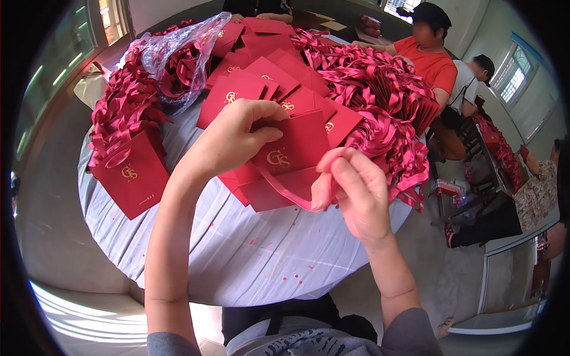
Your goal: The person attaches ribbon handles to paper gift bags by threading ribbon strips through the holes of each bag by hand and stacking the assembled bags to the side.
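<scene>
My left hand (231, 136) grips the upper edge of a red paper gift bag (297, 139) with gold lettering, thumb and fingers closed on it. Level with the bag's lower part, my right hand (361, 193) pinches a pinkish-red ribbon (286, 191) that stretches across from the bag. The ribbon's end is partly hidden by my fingers. Beneath and behind the held bag lie more red bags (231, 98), overlapping in a loose heap. Whether the ribbon is fixed to the bag at its left end I cannot tell.
Ribboned bags are piled on the right (380, 89) and in a row on the left (127, 101), partly under clear plastic (178, 56). A pale cloth (237, 255) with small red dots covers the round table. A person in a red shirt (424, 68) is at the far right.
</scene>
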### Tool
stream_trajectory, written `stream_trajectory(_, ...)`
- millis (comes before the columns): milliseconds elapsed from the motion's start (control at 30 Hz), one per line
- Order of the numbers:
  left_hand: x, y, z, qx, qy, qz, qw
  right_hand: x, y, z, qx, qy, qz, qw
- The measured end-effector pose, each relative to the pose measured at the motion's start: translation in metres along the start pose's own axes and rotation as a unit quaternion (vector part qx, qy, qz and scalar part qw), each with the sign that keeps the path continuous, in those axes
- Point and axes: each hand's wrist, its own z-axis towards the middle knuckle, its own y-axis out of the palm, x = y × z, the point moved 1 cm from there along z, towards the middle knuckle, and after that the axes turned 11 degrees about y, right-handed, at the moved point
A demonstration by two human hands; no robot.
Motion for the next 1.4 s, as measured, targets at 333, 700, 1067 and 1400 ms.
stream_trajectory(333,0.005,0.011,-0.002,-0.044,-0.06,-0.219,0.973,0.01,0.008,0.001,0.105,0.071,-0.099,0.987)
stream_trajectory(700,0.021,0.011,-0.002,-0.066,-0.049,-0.165,0.983,0.016,0.007,0.006,0.144,0.06,-0.088,0.984)
stream_trajectory(1067,0.046,0.023,-0.009,-0.025,0.05,0.023,0.998,0.011,0.004,-0.006,0.159,0.062,-0.081,0.982)
stream_trajectory(1400,0.053,0.037,-0.011,-0.011,0.14,0.129,0.982,0.018,0.0,-0.004,0.197,0.053,-0.1,0.974)
